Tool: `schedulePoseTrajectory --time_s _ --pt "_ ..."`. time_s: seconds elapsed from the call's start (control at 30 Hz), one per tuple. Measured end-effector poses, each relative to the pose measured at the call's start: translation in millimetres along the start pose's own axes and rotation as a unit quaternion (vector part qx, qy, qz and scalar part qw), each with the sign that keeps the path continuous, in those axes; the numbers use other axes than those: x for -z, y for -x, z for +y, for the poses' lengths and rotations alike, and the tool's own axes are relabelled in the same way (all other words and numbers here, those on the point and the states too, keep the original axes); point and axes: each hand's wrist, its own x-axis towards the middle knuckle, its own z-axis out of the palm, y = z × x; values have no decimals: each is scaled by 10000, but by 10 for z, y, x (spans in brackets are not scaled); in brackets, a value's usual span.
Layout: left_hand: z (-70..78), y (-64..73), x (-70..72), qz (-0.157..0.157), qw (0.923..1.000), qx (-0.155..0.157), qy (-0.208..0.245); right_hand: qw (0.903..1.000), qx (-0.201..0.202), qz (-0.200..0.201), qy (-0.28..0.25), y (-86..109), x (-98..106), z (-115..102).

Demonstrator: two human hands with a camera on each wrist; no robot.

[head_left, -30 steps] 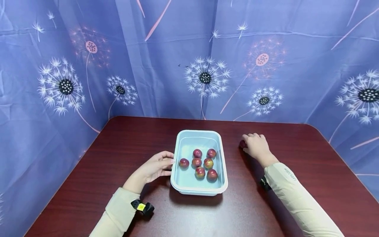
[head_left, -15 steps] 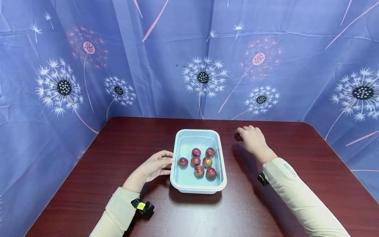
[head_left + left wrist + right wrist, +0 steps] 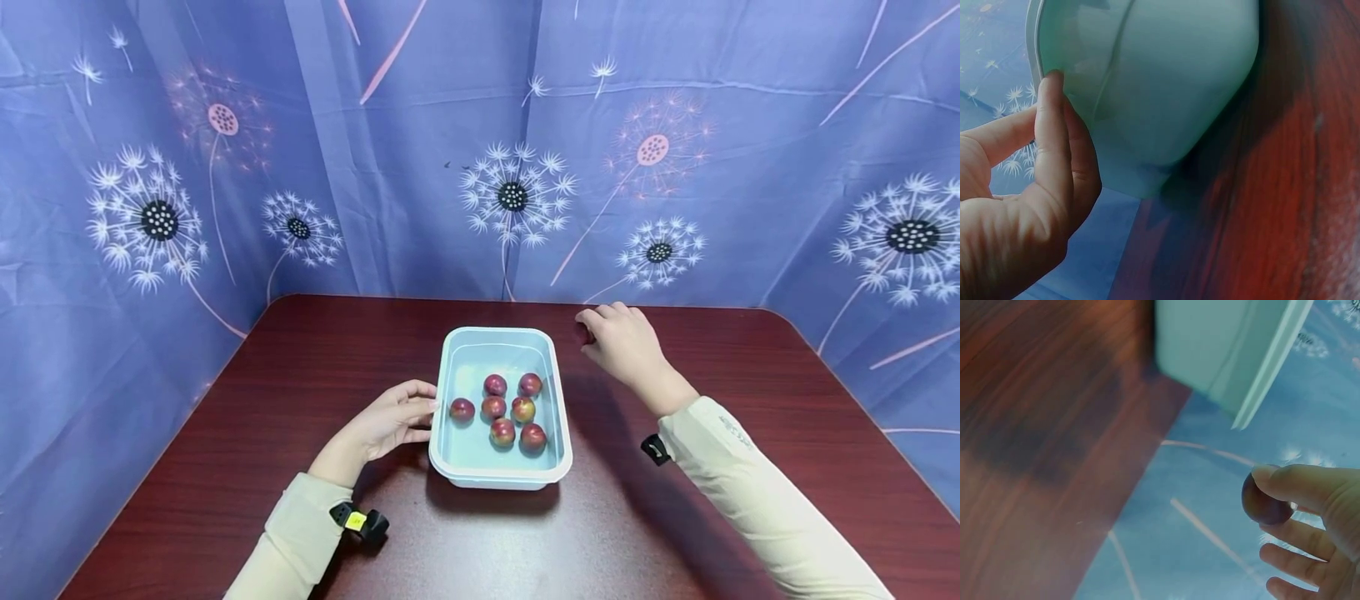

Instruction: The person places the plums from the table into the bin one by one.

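A light-blue plastic tub point(image 3: 501, 478) stands mid-table with several red and yellow plums point(image 3: 502, 432) lying apart on its floor. My left hand point(image 3: 390, 421) holds the tub's left rim, its bent fingertips right at the edge; the left wrist view shows the fingers point(image 3: 1054, 140) against the pale outer wall. Beyond the tub's far right corner, my right hand point(image 3: 621, 346) pinches one dark plum point(image 3: 1266, 503) between thumb and forefinger, raised above the table. In the right wrist view its other fingers spread out below the plum.
The dark red wooden table point(image 3: 315, 350) carries the tub, with shadows of both arms on it. A blue curtain point(image 3: 420, 208) printed with dandelions hangs right behind the table and at both sides. Black straps point(image 3: 360, 521) sit on both wrists.
My right hand has lifted the plum from the table and moved left and away toward the back, near the tub's far right corner. My left hand stays at the rim.
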Motion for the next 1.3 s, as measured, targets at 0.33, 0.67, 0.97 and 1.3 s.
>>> schedulePoseTrajectory --time_s 0.33,0.67,0.97,1.3 --pt "-17 5 20 4 10000 -7 -35 9981 550 285 19 -64 129 -342" --pt "2 10 7 17 10000 10 23 9938 1088 -114 177 -92 186 -707" --pt "12 10 -4 -24 10000 -8 70 9880 1470 -354 308 -46 72 -905" --pt "9 -1 -6 -53 10000 -7 83 9816 1751 -754 -69 16 -54 -1100"
